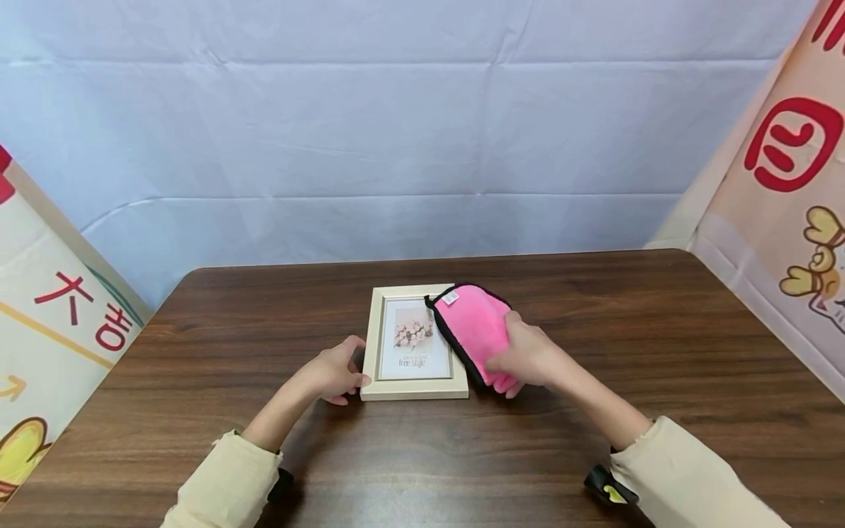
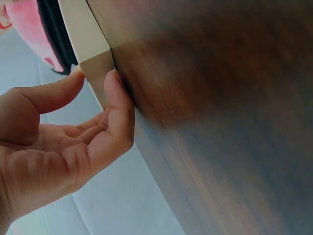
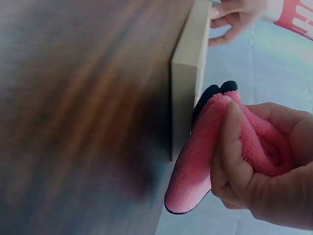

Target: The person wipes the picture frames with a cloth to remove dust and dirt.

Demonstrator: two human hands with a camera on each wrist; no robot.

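Note:
A cream picture frame (image 1: 416, 389) lies flat on the table, with a blossom print and "free style" lettering in it. At its left edge, my left hand (image 1: 338, 371) holds the side near the front corner; the left wrist view shows thumb and index finger (image 2: 117, 93) pinching the rim. My right hand (image 1: 531, 353) grips a pink cloth (image 1: 470, 326) with black edging and a small white tag. That cloth, bunched between thumb and fingers in the right wrist view, lies over the frame's right side and hides its upper right corner.
The dark wood-grain table (image 1: 231, 330) extends around the frame on all sides. A pale blue cloth backdrop (image 1: 370, 147) hangs behind its far edge. Printed banners (image 1: 779, 183) flank the table to the left and right.

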